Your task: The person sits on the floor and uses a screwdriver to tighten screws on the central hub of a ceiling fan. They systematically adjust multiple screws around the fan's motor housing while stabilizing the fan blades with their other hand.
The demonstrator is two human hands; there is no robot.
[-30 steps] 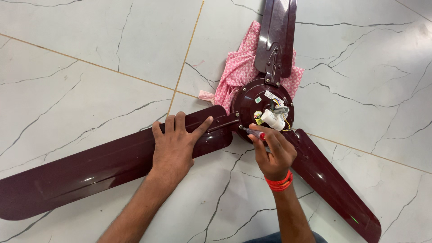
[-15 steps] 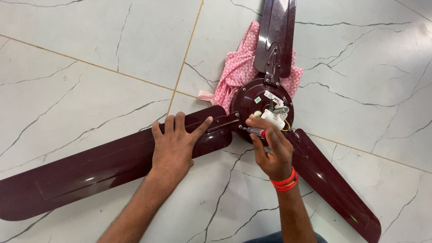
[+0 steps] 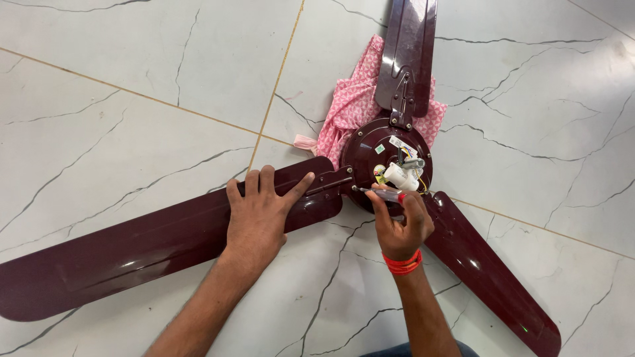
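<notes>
Down on the marble floor [image 3: 132,79], a maroon ceiling fan [image 3: 387,155] lying motor-up, hub at one o'clock from centre. Left hand [image 3: 259,215] spread flat, fingers open, pressing the long blade [image 3: 132,248] that runs out toward eight o'clock. Right hand [image 3: 400,225] curled shut around a small screwdriver [image 3: 383,194], tip touching the hub's edge at the blade bracket [image 3: 331,182]. Red band [image 3: 403,264] on that wrist. White capacitor and wiring [image 3: 401,175] sitting on the hub, just above the right hand's fingers. Small stickers on the hub: one green-white square [image 3: 380,149], one white strip [image 3: 400,143]. Pink patterned cloth [image 3: 350,109] tucked under the hub, poking out at eleven o'clock.
</notes>
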